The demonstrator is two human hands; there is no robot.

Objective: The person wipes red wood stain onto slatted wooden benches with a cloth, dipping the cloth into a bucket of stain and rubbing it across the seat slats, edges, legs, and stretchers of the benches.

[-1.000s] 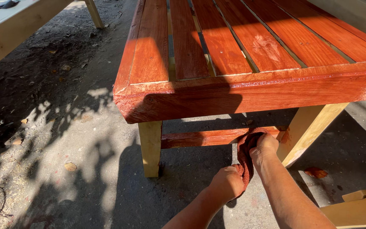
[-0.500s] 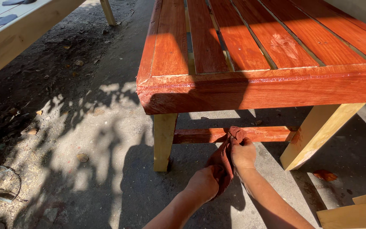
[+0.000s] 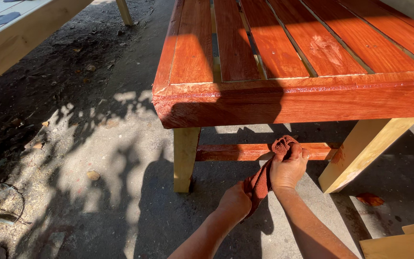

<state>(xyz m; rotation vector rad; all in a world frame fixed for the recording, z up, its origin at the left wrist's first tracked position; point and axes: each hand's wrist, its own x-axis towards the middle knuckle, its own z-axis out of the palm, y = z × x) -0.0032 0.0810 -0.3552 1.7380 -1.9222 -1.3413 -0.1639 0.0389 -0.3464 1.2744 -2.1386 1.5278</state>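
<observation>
Rag (image 3: 283, 144) shifted along crossbar (image 3: 231, 152) | held between both hands (image 3: 264, 187)

Beyond the hands, the stained surface (image 3: 312, 48) runs off the top and right edges. The rag (image 3: 264, 172) partly hides the crossbar (image 3: 231, 151), and both forearms leave the bottom edge

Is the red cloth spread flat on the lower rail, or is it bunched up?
Bunched up. The red cloth is wadded under the right hand against the lower rail, and its tail hangs into the left hand.
</observation>
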